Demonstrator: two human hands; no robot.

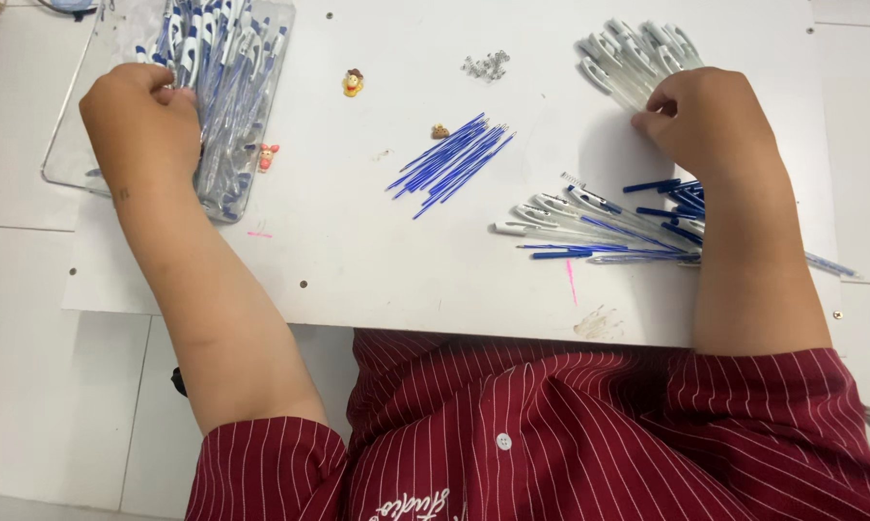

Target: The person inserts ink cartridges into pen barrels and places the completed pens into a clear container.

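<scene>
My left hand (pixel 143 121) rests at the far left on a clear plastic tray (pixel 73 125) filled with blue-and-white pens (pixel 224 58); its fingers curl on the pens. Far right, my right hand (pixel 702 121) reaches a pile of clear pen barrels (pixel 633 53), fingertips pinching at one of them. A loose bundle of thin blue refills (pixel 451 159) lies in the middle of the white board (pixel 358 260). Under my right forearm sits a heap of partly assembled pens and blue caps (pixel 608 227).
Small metal springs (pixel 485 66) lie near the far middle. A little yellow figure (pixel 353 83), a tiny brown piece (pixel 440 131) and a small pink figure (pixel 266 154) sit on the board. My red striped shirt (pixel 570 434) fills the near edge.
</scene>
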